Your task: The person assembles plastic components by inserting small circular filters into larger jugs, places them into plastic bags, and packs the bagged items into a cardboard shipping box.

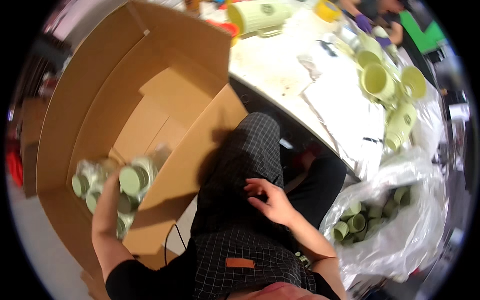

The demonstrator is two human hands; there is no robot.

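My left arm reaches down into a large open cardboard box (165, 90) on the left. There my left hand (115, 175) is against a pale green cylindrical container (134, 180) wrapped in clear plastic. Its fingers are hidden, so its grip cannot be made out. More wrapped green containers (81, 185) lie around it in the same end of the box. Over my lap, my right hand (270, 200) hovers with nothing in it, fingers loosely bent and apart. A dark checked apron (235, 215) covers my lap beneath it.
A white table (270, 65) carries a large green jug (260, 17), several green cups (377, 80) and a green bottle (400, 125). At the right, a clear plastic bag (400, 245) holds several small green cups (356, 222). Across the table, another person wears purple gloves (363, 23).
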